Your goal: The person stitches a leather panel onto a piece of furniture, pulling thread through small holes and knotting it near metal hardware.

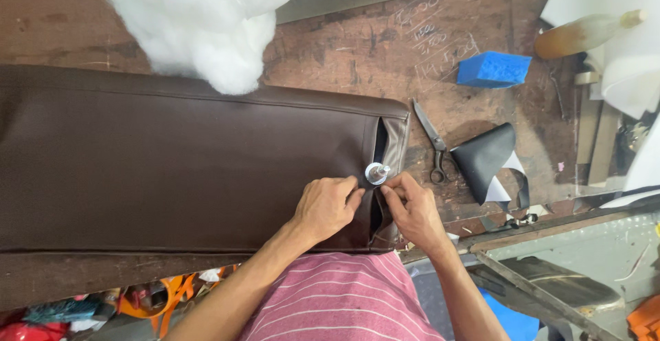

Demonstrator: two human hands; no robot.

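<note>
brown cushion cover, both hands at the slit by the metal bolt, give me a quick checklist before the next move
1. Both hands at the slit: left hand and right hand pinch the flaps of the brown cushion cover on either side. Ok.
2. Metal bolt sticks out through the opening, uncovered. Ok.
3. Slit edges meet: a dark gap shows above and below the bolt. Not ok.
4. Scissors lie on the workbench, clear of the fingers. Ok.
5. White stuffing overlaps the cover's far edge, away from the slit. Ok.
6. Cover's filling even inside: cannot tell.
</note>
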